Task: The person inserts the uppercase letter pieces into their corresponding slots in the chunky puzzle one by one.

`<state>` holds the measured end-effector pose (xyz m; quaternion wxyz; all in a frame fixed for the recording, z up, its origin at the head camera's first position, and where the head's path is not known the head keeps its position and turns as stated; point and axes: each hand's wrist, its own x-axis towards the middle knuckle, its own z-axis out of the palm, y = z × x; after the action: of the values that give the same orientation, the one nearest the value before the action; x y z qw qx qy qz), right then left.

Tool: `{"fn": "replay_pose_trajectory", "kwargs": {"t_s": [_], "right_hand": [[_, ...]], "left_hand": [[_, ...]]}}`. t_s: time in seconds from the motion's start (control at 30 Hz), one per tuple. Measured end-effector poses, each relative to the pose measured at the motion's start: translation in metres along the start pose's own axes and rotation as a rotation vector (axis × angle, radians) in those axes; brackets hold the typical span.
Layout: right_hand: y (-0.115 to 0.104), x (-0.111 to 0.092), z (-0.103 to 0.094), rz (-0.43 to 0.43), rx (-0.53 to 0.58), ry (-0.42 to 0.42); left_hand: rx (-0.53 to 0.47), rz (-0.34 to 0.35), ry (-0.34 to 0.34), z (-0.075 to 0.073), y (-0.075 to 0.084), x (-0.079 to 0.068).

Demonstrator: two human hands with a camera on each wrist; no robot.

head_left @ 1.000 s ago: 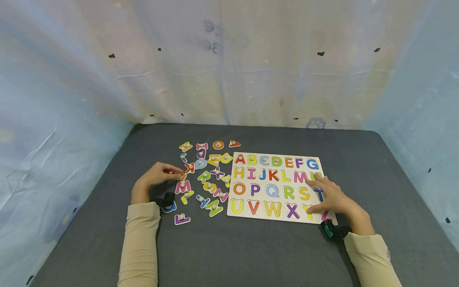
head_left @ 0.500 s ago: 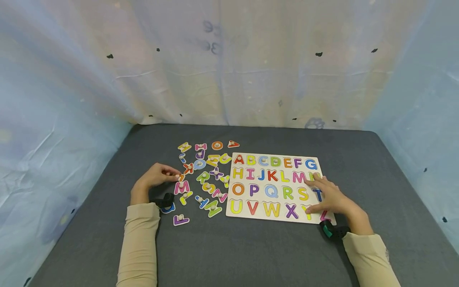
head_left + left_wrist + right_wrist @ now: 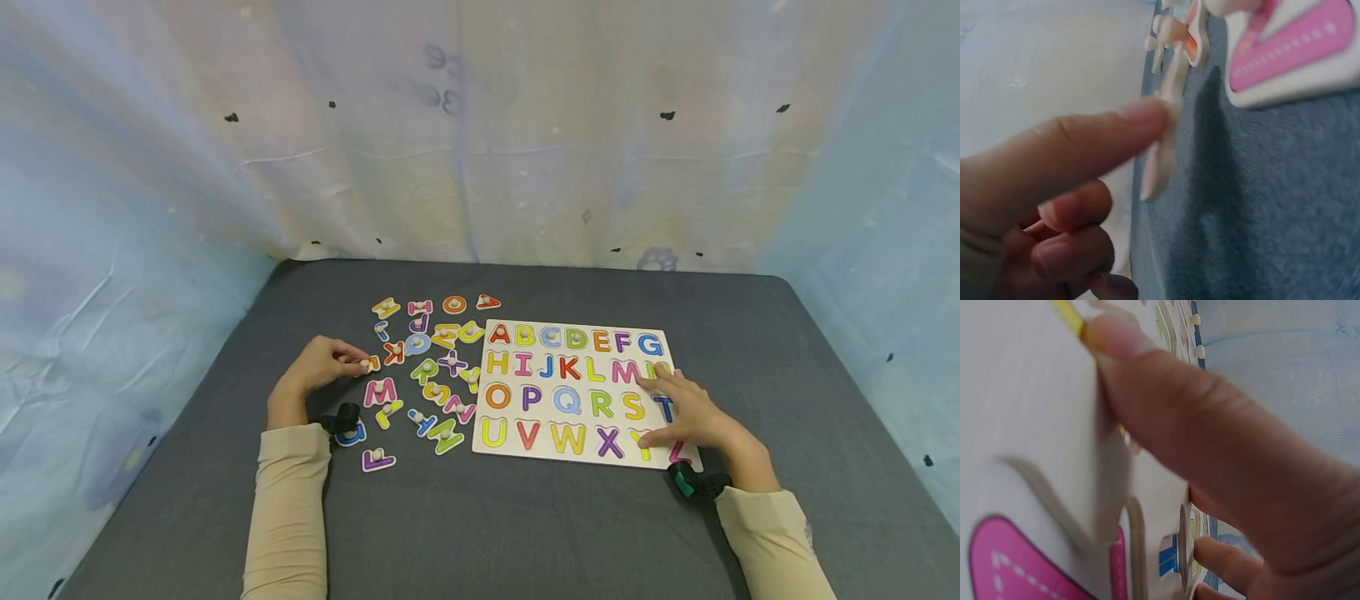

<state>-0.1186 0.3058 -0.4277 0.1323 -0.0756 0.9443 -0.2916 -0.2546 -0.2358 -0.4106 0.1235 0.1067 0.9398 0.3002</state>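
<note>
Behind the grey surface (image 3: 570, 533) hangs pale sheeting (image 3: 525, 183); left fingers (image 3: 351, 365) pinch a white-edged orange letter (image 3: 374, 363), right fingers (image 3: 669, 382) spread on the multicoloured board (image 3: 592, 448).

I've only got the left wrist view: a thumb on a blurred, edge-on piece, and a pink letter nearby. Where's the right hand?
Observer: The right hand rests on the right side of the puzzle board.
Operator: Good. I see mostly the pale edge of the piece; what colour shows on it from above?
Observer: In the head view, orange shows on the held piece at the fingertips of the left hand.
</note>
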Motion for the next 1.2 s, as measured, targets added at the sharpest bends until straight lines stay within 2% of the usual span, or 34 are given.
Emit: {"fn": "replay_pose_trajectory", "kwargs": {"t_s": [0.2,0.53,0.8,1.03,1.2], "right_hand": [[0.001,0.000,0.000,0.002,-0.003,-0.001],[0.000,-0.001,-0.001,-0.001,0.000,0.002],[0.000,0.000,-0.001,0.006,-0.001,-0.007],[0.000,-0.001,-0.002,-0.005,-0.009,0.001],[0.000,-0.001,0.000,0.001,-0.005,0.005]], "left_hand": [[-0.031,0.020,0.055,-0.001,0.011,0.001],[-0.138,0.137,0.140,0.009,0.032,0.004],[-0.195,0.173,0.131,0.019,0.056,0.004],[-0.238,0.243,0.117,0.036,0.077,0.010],[-0.289,0.260,0.122,0.050,0.097,0.011]]}}
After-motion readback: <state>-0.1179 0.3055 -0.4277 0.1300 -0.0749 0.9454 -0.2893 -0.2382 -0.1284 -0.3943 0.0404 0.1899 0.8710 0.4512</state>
